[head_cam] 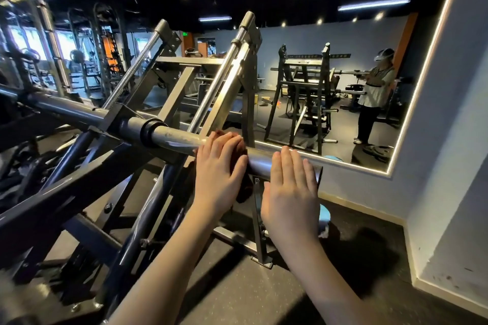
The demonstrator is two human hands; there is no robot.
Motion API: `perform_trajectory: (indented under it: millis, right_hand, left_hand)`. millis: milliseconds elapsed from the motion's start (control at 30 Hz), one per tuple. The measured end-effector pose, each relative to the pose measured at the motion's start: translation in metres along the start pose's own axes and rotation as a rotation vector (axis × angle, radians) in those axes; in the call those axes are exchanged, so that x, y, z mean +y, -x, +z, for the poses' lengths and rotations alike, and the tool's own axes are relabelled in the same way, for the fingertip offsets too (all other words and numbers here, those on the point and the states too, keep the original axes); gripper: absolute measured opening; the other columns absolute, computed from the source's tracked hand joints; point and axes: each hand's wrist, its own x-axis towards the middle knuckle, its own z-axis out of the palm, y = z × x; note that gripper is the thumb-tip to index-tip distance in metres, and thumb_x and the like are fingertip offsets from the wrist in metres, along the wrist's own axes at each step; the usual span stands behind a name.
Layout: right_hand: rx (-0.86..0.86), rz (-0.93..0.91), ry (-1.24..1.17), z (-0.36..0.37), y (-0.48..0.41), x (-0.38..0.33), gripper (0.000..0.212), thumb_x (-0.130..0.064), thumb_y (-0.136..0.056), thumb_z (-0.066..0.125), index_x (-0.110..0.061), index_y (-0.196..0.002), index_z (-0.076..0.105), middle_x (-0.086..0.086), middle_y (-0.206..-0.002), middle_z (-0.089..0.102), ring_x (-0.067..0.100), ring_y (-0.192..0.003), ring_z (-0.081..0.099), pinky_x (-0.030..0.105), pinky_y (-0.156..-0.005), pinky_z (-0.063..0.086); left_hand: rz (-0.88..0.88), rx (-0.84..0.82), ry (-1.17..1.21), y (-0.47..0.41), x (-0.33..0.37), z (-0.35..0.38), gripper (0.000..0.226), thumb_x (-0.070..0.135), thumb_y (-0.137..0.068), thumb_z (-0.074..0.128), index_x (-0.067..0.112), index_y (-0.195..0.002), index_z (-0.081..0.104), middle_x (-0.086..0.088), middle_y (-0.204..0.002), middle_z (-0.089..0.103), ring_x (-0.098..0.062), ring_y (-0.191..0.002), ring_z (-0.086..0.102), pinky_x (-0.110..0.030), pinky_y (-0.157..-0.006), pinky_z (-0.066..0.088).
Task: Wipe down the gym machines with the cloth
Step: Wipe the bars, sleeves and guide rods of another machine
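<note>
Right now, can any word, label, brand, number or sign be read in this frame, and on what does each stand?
No text is readable.
On the far wall, green sign: too small and blurred to read.
On the post under the bar, small tag: too small to read.
On the cloth: no print shows.

One left hand (pixel 219 177), one right hand (pixel 290 192), one cloth (pixel 238 149), one bar (pixel 174 138), one mirror (pixel 303 34)
</note>
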Motion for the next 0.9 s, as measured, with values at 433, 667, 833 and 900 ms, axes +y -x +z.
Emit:
perform_trajectory:
  millis: [433,667,833,900]
  right_hand:
    - [-0.042,0.045,0.074,0.018,-0.001,-0.015,0.066,-0.033,-0.086,0.056,-0.003,-0.142,0.039,0.02,-0.145,0.045,0.035,-0.135,0.042,0.045,-0.113,0.016]
    - [-0.081,0.093,0.13,0.013,-0.001,-0.021,0.063,-0.031,-0.085,0.056,-0.005,-0.141,0.044,0.018,-0.146,0.045,0.034,-0.136,0.04,0.045,-0.114,0.014]
    - [-0.094,0.097,0.159,0.016,-0.001,-0.021,0.07,-0.03,-0.082,0.067,-0.006,-0.142,0.041,0.017,-0.146,0.045,0.034,-0.136,0.041,0.044,-0.114,0.014]
    - [-0.076,0.1,0.163,0.018,0.0,-0.022,0.069,-0.03,-0.081,0.066,-0.006,-0.141,0.042,0.018,-0.146,0.045,0.034,-0.136,0.042,0.045,-0.115,0.016]
  left_hand:
    - [-0.037,0.062,0.005,-0.001,-0.011,0.001,0.051,0.042,-0.096,0.035,0.02,-0.14,0.046,0.001,-0.149,0.04,-0.019,-0.147,0.016,-0.041,-0.121,0.003]
    - [0.052,-0.058,-0.112,-0.033,-0.066,-0.026,0.055,0.048,-0.093,0.032,0.025,-0.141,0.044,0.0,-0.149,0.041,-0.022,-0.148,0.013,-0.048,-0.121,0.003]
    - [-0.037,0.044,0.0,-0.02,-0.036,-0.009,0.047,0.041,-0.093,0.035,0.019,-0.13,0.053,-0.003,-0.14,0.048,-0.023,-0.144,0.022,-0.041,-0.118,0.005]
    - [0.114,-0.021,-0.003,-0.008,-0.026,-0.006,0.05,0.044,-0.093,0.035,0.021,-0.135,0.05,-0.001,-0.143,0.046,-0.022,-0.145,0.021,-0.042,-0.12,0.005]
